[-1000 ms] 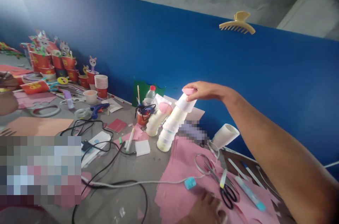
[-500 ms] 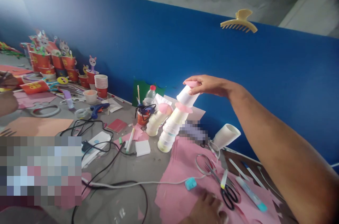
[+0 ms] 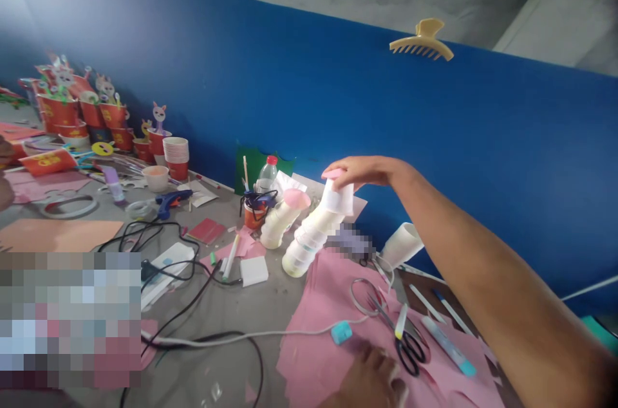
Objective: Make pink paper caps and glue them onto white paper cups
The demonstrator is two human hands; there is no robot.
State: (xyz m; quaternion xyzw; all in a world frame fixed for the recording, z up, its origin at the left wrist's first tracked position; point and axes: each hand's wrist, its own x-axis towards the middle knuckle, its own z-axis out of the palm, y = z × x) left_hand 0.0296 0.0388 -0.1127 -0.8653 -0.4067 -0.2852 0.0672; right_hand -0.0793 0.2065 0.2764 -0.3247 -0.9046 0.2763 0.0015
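Note:
My right hand (image 3: 369, 170) grips an upturned white paper cup (image 3: 340, 199) with a pink piece on its base. That cup sits over the top of a leaning stack of white paper cups (image 3: 306, 242). A shorter stack of cups (image 3: 279, 221), topped with a pink round, stands just left. Low in the view, my left hand (image 3: 369, 376) rests on pink paper sheets (image 3: 309, 347) with its fingers curled; what they hold, if anything, is hidden. Black-handled scissors (image 3: 405, 343) lie beside it.
A white cord (image 3: 270, 333) crosses the table, and black cables (image 3: 193, 311) loop at left. A blue glue gun (image 3: 171, 201) lies farther back. Red decorated cups (image 3: 58, 112) stand far left, along the blue partition (image 3: 217, 73). A person's hand (image 3: 4, 170) shows at the left edge.
My right hand has lowered the cup onto the taller stack, covering its pink top. My left hand stays on the pink sheets. The view has shifted slightly.

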